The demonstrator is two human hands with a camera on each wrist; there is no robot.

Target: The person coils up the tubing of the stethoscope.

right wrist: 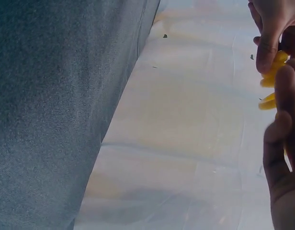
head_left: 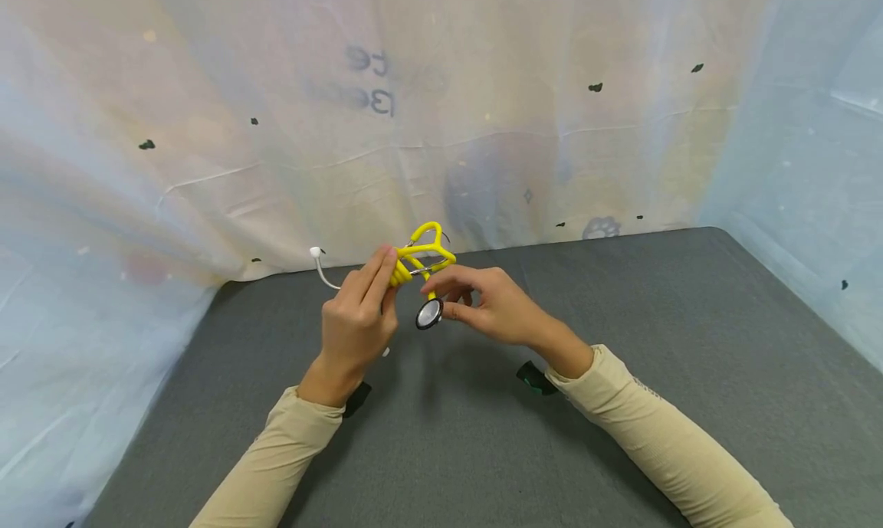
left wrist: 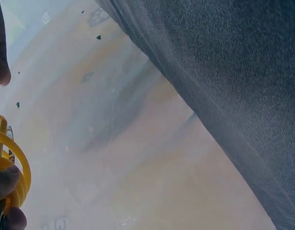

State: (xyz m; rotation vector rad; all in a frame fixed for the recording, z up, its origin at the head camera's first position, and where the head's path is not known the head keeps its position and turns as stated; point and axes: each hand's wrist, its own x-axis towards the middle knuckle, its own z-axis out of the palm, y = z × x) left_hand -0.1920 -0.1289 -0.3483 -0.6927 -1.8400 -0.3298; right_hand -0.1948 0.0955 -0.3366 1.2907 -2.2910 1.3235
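Observation:
A yellow stethoscope (head_left: 436,250) is held up above the grey tabletop, its tubing wound in coils around its middle. My left hand (head_left: 359,306) grips the coils, fingers on top. In the left wrist view, fingertips (left wrist: 6,181) press on the yellow loops. A white-tipped ear tube (head_left: 320,261) sticks out to the left. The round chest piece (head_left: 429,313) hangs at the tubing's end, its disc tilted toward the head camera. My right hand (head_left: 493,302) pinches the tubing beside it, index finger across the tube and thumb by the disc's edge. The right wrist view shows yellow coils (right wrist: 274,74) partly hidden by fingers.
A grey cloth-covered table (head_left: 441,451) spreads below both hands. A pale patterned curtain (head_left: 441,152) hangs behind it, and light blue sheeting (head_left: 814,175) borders the right side. Dark straps (head_left: 534,378) show at the wrists.

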